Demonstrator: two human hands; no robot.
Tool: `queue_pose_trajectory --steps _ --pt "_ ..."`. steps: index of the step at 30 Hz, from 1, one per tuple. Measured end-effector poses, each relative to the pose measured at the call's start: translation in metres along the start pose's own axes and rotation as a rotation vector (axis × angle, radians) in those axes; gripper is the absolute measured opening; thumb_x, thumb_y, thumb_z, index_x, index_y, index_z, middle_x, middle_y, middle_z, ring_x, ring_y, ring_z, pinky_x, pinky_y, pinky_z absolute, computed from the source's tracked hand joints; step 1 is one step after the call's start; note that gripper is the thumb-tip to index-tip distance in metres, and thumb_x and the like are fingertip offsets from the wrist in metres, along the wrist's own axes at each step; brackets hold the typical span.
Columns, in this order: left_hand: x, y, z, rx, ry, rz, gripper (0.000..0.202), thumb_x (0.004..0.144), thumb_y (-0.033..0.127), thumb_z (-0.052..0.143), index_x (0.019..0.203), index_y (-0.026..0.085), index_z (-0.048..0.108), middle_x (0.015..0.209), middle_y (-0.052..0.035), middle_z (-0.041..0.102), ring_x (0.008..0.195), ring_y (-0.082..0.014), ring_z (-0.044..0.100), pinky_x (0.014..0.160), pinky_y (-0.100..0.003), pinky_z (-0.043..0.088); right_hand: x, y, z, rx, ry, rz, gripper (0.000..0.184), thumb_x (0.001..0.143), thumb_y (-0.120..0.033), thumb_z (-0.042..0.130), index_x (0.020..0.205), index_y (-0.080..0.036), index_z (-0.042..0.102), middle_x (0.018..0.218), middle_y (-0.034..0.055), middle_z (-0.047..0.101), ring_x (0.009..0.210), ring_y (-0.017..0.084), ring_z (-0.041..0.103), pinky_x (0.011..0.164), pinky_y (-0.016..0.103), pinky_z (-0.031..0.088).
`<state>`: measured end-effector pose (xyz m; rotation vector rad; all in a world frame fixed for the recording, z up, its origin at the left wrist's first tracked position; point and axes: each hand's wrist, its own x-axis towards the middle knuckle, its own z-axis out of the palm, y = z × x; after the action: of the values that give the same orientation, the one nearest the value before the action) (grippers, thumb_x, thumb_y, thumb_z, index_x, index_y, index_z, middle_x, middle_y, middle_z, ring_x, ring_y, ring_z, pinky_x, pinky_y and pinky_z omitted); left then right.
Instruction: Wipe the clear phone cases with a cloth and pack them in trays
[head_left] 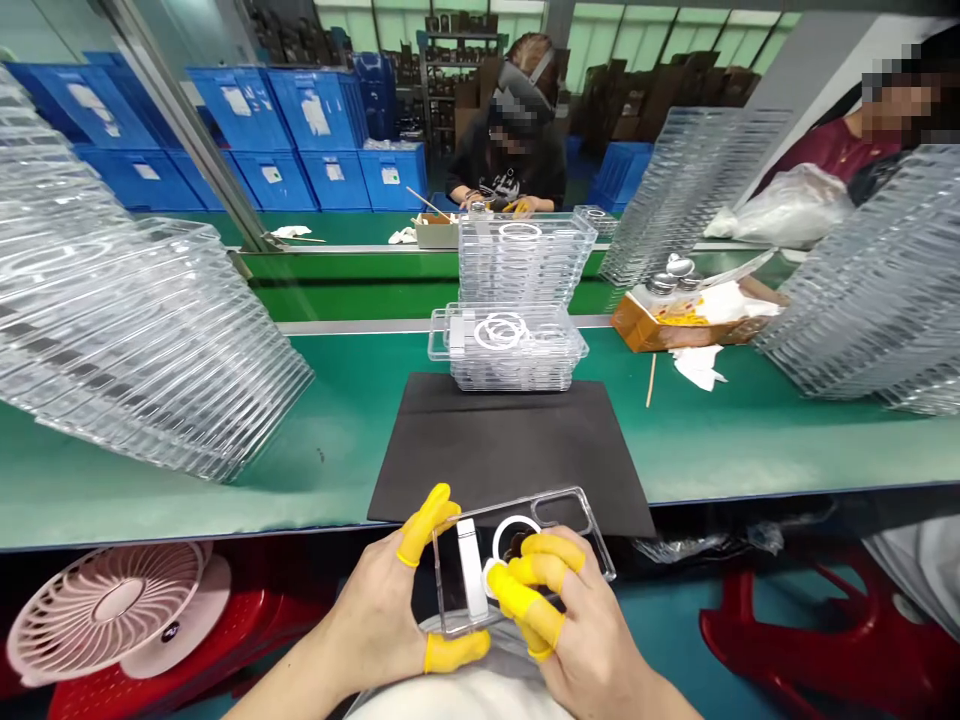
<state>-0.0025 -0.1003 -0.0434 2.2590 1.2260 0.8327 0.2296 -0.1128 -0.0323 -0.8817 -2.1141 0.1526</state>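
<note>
A clear phone case (pixel 556 517) with a white ring and a white strip inside is held between both hands, just in front of the near table edge. My left hand (pixel 390 610) grips its left side, thumb and forefinger in yellow finger cots. My right hand (pixel 577 630) presses its yellow-capped fingertips onto the ring in the case's middle. A black mat (pixel 510 450) lies on the green table just beyond the hands.
Behind the mat are stacks of clear cases (pixel 517 345). Tall leaning stacks stand at left (pixel 127 330) and right (pixel 877 290). A cardboard tray (pixel 690 310), a wooden stick (pixel 651 380), a pink fan (pixel 112 610), red stools and two other people are around.
</note>
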Motion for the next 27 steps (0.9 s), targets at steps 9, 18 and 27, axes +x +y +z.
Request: queue_pose_trajectory --steps 9,18,27 --pt "-0.002 -0.009 0.002 0.099 -0.004 0.040 0.092 0.070 0.048 0.078 0.144 0.019 0.031 0.127 -0.0153 0.064 0.112 -0.0314 0.065 0.093 -0.041 0.056 -0.055 0.044 -0.033 -0.206 0.151 0.184 0.032 0.083 0.002 0.058 0.110 -0.013 0.065 0.097 0.0106 0.059 0.098 0.025 0.054 0.090 0.051 0.041" --pt "-0.012 -0.019 0.005 0.055 -0.028 -0.030 0.087 0.074 0.050 0.074 0.145 0.024 0.032 0.131 -0.0130 0.061 0.115 -0.0332 0.063 0.095 -0.048 0.054 -0.047 0.050 -0.033 0.047 0.507 0.608 0.017 0.083 -0.018 0.070 0.096 -0.028 0.075 0.094 0.0049 0.067 0.091 0.022 0.063 0.082 0.039 0.050" --pt "0.002 0.008 0.001 -0.068 0.015 0.026 0.120 0.053 0.038 0.091 0.148 0.029 0.019 0.140 -0.0141 0.052 0.130 -0.0343 0.049 0.106 -0.051 0.043 -0.028 0.099 -0.041 0.605 0.742 0.808 0.022 0.068 -0.039 0.083 0.084 -0.025 0.076 0.079 0.0018 0.073 0.075 0.018 0.069 0.078 0.030 0.056"
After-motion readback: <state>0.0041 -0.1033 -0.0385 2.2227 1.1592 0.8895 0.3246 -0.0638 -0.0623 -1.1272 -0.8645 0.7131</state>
